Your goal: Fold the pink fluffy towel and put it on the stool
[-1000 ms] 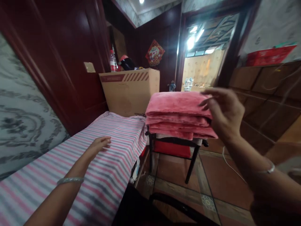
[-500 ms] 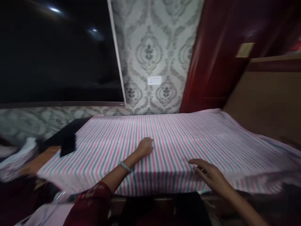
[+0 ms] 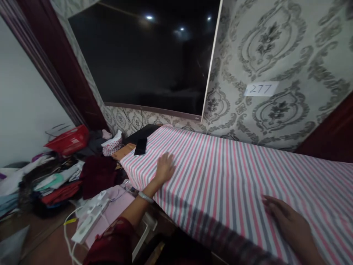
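A striped cloth (image 3: 209, 169) in pink, grey and white is spread over a long table and hangs down its front side. My left hand (image 3: 164, 167), with a bangle at the wrist, lies palm down on the cloth's left part, fingers spread. Toward the right, my right hand (image 3: 286, 217) rests on or just above the cloth, its fingers stretched out and nothing seen in them. A black smartphone (image 3: 140, 147) lies at the cloth's left end, beyond my left hand.
A large television (image 3: 154, 59) hangs on the patterned wall behind the table. A paper label (image 3: 261, 88) reads 277. At the left are piled clothes (image 3: 57, 184), a red basket (image 3: 68, 140) and a white power strip (image 3: 91, 221) on a pink surface.
The view has swung to the left, bringing the clothes pile and basket into sight. My left hand has shifted along the cloth toward the smartphone, and its fingers are now spread.
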A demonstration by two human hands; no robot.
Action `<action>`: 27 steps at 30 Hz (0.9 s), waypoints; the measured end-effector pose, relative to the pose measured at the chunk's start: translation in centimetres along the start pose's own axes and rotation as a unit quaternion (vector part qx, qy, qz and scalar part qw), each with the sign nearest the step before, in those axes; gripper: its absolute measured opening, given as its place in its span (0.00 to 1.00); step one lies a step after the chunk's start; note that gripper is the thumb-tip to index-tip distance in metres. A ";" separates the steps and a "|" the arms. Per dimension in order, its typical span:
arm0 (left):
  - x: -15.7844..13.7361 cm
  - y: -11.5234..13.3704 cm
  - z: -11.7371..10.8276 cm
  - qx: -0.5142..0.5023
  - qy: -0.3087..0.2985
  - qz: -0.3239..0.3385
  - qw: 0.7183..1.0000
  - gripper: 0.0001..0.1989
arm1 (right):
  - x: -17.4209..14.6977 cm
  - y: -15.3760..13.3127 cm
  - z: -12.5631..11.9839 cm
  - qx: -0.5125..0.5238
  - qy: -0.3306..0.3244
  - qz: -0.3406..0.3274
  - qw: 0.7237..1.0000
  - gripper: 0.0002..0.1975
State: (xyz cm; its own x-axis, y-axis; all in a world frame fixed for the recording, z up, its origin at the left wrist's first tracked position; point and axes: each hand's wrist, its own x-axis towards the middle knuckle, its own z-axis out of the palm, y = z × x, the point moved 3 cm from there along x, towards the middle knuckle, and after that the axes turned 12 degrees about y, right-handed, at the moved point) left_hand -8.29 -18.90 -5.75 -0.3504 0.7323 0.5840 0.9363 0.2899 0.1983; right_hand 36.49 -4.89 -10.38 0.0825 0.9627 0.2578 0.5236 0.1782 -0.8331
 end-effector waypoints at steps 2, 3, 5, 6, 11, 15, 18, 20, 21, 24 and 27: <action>0.7 -3.4 -1.2 0.035 0.062 -0.085 0.994 0.32 | 0.1 0.5 -0.2 -0.009 -0.002 0.011 1.000 0.26; 1.0 -5.1 -1.9 0.051 0.090 -0.130 0.986 0.34 | 0.1 0.6 -0.2 -0.012 0.000 0.011 1.000 0.26; 1.6 -8.1 -3.0 0.074 0.128 -0.219 0.964 0.37 | 0.1 0.5 -0.2 -0.016 0.005 0.004 1.000 0.26; 1.9 -9.3 -3.4 0.079 0.136 -0.256 0.954 0.39 | 0.1 0.4 -0.2 -0.018 0.009 -0.001 1.000 0.25; 3.3 -12.9 -4.3 0.077 0.102 -0.370 0.920 0.45 | 0.2 0.3 0.0 -0.049 0.006 -0.028 0.998 0.25; 4.3 -13.6 -3.9 0.078 0.069 -0.397 0.912 0.46 | 0.2 0.4 -0.1 -0.058 0.021 -0.050 0.997 0.23; 4.8 -13.8 -3.6 0.089 0.065 -0.404 0.908 0.46 | 0.2 0.4 -0.1 -0.055 0.032 -0.063 0.996 0.23; 4.9 -13.9 -3.3 0.095 0.064 -0.399 0.910 0.45 | 0.1 0.4 -0.1 -0.056 0.032 -0.062 0.996 0.24; 4.9 -14.0 -3.2 0.095 0.065 -0.397 0.910 0.44 | 0.1 0.4 -0.1 -0.057 0.031 -0.061 0.996 0.24; 4.8 -13.9 -3.0 0.084 0.073 -0.398 0.911 0.41 | 0.1 0.4 -0.1 -0.065 0.031 -0.066 0.995 0.24; 4.7 -13.7 -3.2 0.067 0.083 -0.397 0.912 0.39 | 0.1 0.4 0.0 -0.061 0.027 -0.069 0.995 0.25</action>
